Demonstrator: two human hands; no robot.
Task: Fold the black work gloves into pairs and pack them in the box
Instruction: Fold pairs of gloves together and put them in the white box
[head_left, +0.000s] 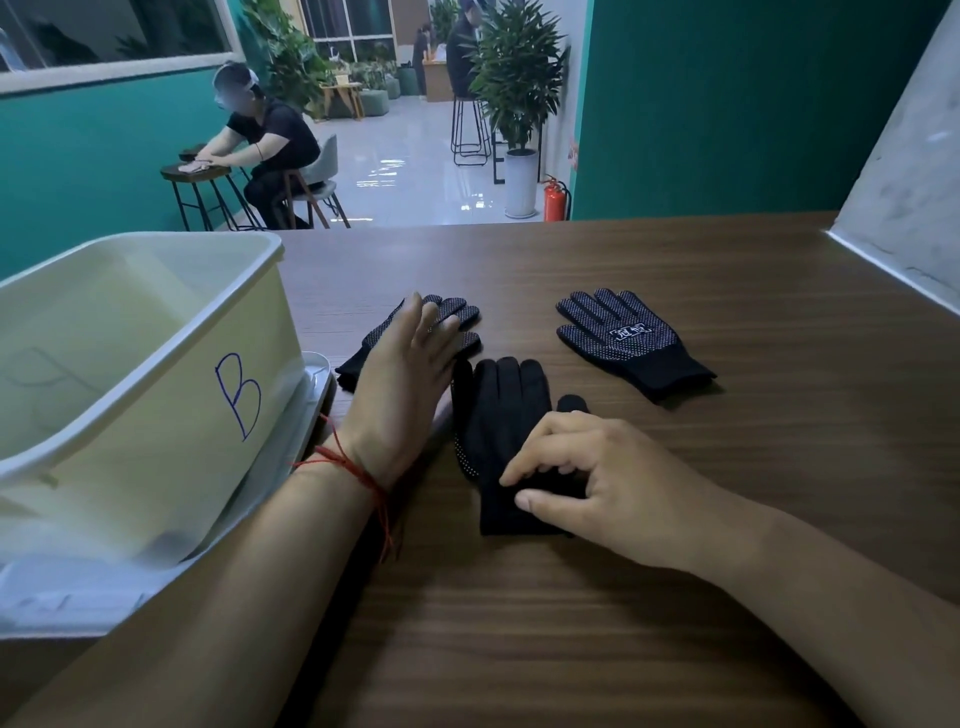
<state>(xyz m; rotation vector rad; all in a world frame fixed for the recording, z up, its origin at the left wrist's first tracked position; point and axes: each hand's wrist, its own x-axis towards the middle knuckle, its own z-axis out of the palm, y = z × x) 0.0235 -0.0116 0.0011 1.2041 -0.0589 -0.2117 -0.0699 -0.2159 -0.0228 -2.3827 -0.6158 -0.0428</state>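
Observation:
Three black work gloves lie on the wooden table (675, 519). The middle glove (498, 415) lies back side up, its fingers pointing away from me. My right hand (587, 478) rests on its cuff end, with thumb and curled fingers pinching the fabric. My left hand (400, 379) hovers with straight fingers over the left glove (457, 317), a dotted one that it partly hides. A third dotted glove (628, 338) with a white logo lies alone to the right. The cream plastic box (171, 426), marked with a blue B, stands at the left.
The box sits on a white lid or tray (67, 597) at the table's left edge. A grey wall panel (904, 171) bounds the far right. Beyond the table, a person sits at a stool table, with plants and a fire extinguisher behind.

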